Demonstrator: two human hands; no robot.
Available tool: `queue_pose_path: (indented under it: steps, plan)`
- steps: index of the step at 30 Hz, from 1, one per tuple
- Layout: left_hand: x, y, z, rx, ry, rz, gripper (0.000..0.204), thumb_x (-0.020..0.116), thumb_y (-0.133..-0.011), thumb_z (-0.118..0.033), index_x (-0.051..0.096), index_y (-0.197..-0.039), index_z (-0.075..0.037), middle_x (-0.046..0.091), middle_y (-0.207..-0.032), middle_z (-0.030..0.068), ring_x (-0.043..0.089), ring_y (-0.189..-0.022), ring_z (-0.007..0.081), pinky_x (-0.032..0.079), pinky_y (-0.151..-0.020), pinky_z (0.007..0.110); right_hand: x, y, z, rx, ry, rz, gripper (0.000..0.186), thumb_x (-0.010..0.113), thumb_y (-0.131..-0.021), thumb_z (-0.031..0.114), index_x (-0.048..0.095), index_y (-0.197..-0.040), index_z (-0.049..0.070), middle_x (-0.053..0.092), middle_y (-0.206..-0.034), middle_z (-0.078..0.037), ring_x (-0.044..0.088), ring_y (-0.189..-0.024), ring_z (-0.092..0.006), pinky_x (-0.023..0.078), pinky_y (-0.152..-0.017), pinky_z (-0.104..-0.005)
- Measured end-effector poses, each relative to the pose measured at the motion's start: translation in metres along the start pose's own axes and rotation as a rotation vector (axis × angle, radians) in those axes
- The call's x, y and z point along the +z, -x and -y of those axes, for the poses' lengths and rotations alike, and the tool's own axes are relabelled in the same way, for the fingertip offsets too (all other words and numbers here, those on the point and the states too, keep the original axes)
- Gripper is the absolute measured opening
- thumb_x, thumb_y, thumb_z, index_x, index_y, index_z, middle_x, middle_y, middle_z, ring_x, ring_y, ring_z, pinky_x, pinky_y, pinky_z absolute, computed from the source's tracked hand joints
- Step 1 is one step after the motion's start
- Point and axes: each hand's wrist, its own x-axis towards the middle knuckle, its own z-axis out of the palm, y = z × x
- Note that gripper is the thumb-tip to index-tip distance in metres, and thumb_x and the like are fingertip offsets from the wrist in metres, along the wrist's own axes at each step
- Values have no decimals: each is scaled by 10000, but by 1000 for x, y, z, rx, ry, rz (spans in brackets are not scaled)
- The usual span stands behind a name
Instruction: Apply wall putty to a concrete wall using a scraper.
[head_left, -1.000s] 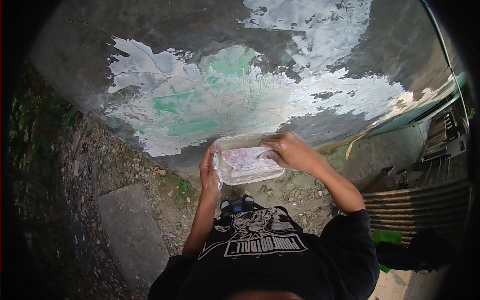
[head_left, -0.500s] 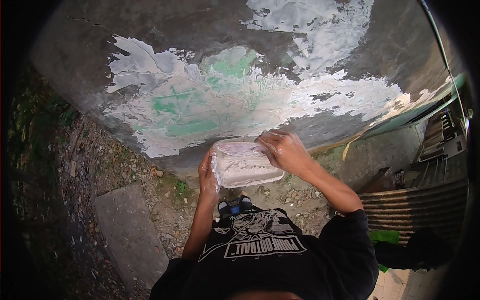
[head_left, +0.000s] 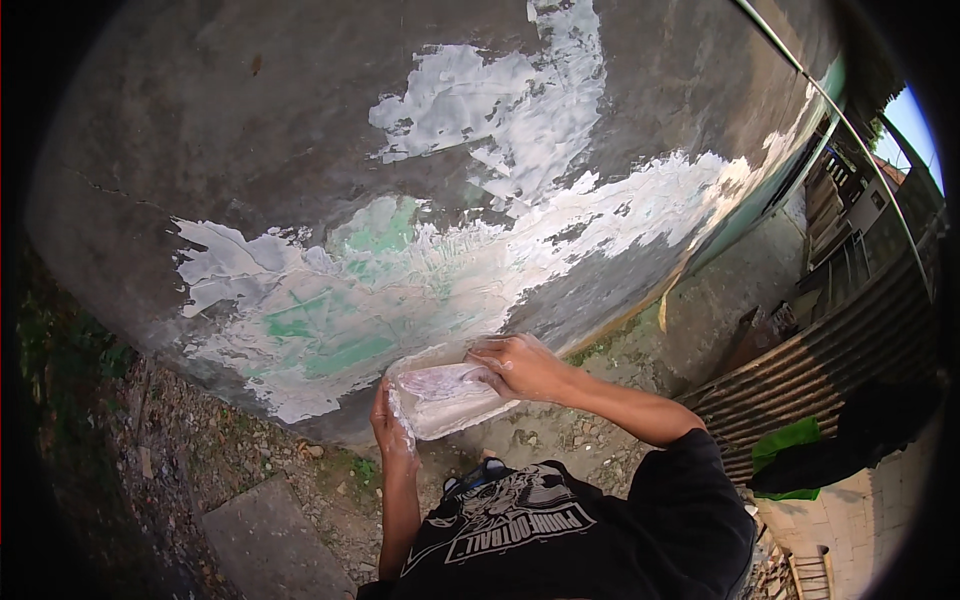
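Observation:
My left hand [head_left: 394, 425] is closed on the left side of a white plastic tray [head_left: 455, 424] holding pale putty. My right hand [head_left: 516, 364] pinches a flat, pinkish-white coated blade [head_left: 430, 380], lying across the inside of the tray; its grip end is hidden under my fingers. Both hands are smeared white. Just beyond them stands a dark grey wall [head_left: 200, 130] with rough white patches [head_left: 530, 110] and pale green areas [head_left: 300, 318]. The tray is held close to the wall's lower part.
A thin pole [head_left: 830, 105] runs down at the right. Corrugated metal [head_left: 840, 340], dark and green cloths [head_left: 785, 450] and stacked boards lie to the right. Rubble ground and a concrete slab [head_left: 270, 540] are below left, with dark vegetation at the left rim. My feet show partly below the tray.
My view has tilted up and turned, showing sky at the right. The tray and both hands sit lower in the picture, and the blade has shifted slightly within the tray.

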Motion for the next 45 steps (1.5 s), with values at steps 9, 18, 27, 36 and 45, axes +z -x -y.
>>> queue_pose_path:
  steps: [9,18,27,36,45]
  plan:
    - [42,-19,-43,65,53,188,394,475,-984,-270,508,-1271,-2,630,-1122,74,625,-976,165,510,-842,294,-75,-32,3,181,-209,-113,169,631,-824,139,604,-924,5,598,-806,-195,594,-745,-410,456,-641,-474]
    - [59,-20,-33,130,-24,211,366,444,-998,-248,515,-1261,-4,623,-1124,61,613,-969,139,500,-847,280,-73,-35,-2,123,95,-31,279,634,-822,174,630,-1041,1,655,-955,-167,636,-770,-380,523,-664,-441]
    - [60,-26,-19,144,-42,315,371,428,-1005,-266,519,-1249,-3,613,-1137,71,596,-1007,149,485,-873,294,-74,-26,-14,20,65,-241,159,651,-785,98,610,-891,-12,610,-777,-154,591,-652,-342,460,-573,-404]
    - [92,-33,-51,110,74,327,351,457,-993,-242,510,-1245,-3,609,-1144,74,595,-1024,160,480,-893,298,-196,-91,-50,222,-628,-826,194,640,-879,153,626,-941,-30,645,-808,-45,563,-703,-74,469,-654,-242]
    - [91,-27,-47,106,47,395,351,466,-989,-237,508,-1248,-4,599,-1166,70,587,-1042,159,466,-921,301,-307,-204,-133,227,-88,-1318,298,676,-827,222,629,-919,-57,661,-841,-157,603,-769,-245,462,-716,-345]
